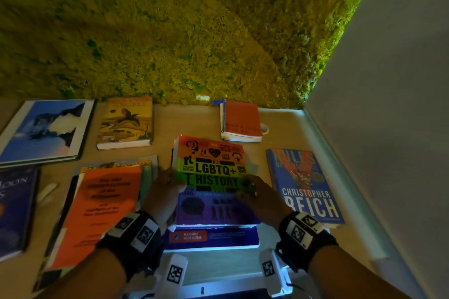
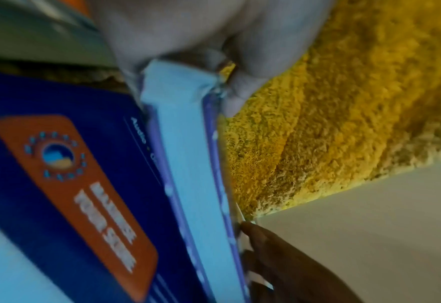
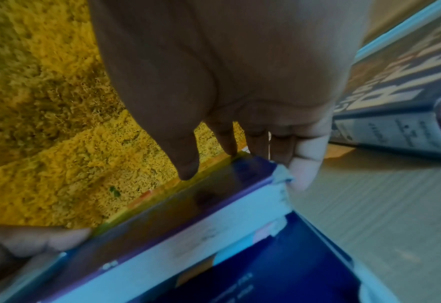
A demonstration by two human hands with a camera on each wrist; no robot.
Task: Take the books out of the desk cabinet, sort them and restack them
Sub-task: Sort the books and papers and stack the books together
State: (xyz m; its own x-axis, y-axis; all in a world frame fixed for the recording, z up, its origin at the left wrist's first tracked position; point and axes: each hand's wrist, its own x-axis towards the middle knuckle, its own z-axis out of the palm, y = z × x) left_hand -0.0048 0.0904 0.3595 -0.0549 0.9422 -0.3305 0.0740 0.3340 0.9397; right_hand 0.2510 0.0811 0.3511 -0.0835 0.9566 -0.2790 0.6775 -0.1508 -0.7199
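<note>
Books lie spread across a tan desk top (image 1: 170, 124) set against a moss-green wall (image 1: 170, 31). At far left sits a large blue-and-white book (image 1: 43, 128), with a dark "Moon" book (image 1: 14, 206) nearer; next come a yellow bird-cover paperback (image 1: 125, 122) and, nearer, an orange-covered booklet (image 1: 102, 211) topping a loose pile. At centre, a person's left hand (image 1: 162, 192) grips the left edge of the rainbow "LGBTQ+ History" book (image 1: 211, 172), thumb on the cover, while the right hand (image 1: 257, 198) holds its right edge, fingers curled over the cover and thumb at the corner, as the right wrist view shows. That book rests on a dark blue study guide (image 1: 211, 238) at the near edge. Farther right lie a red paperback (image 1: 240, 120) by the wall and a blue Christopher Reich novel (image 1: 303, 184), beside the white side wall (image 1: 388, 104).
</note>
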